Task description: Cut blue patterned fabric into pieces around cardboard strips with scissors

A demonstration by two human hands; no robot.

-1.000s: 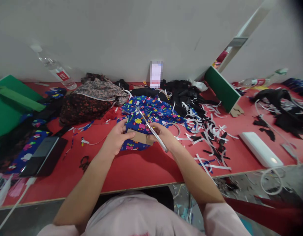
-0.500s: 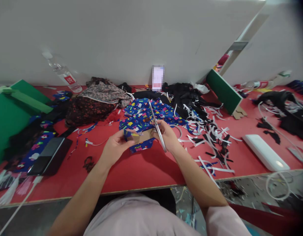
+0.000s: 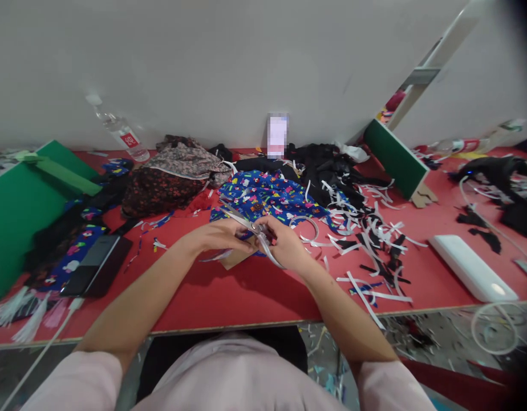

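Scissors [image 3: 240, 218]: gripped in right hand [image 3: 287, 242]. Brown card [image 3: 234, 258]: below left hand [image 3: 218, 235], fingers curled, hold unclear. Care advised: blades best kept clear of fingers.

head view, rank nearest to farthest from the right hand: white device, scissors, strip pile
1. Scissors, held in the right hand.
2. Strip pile, to its right.
3. White device, farther right, past the strips.
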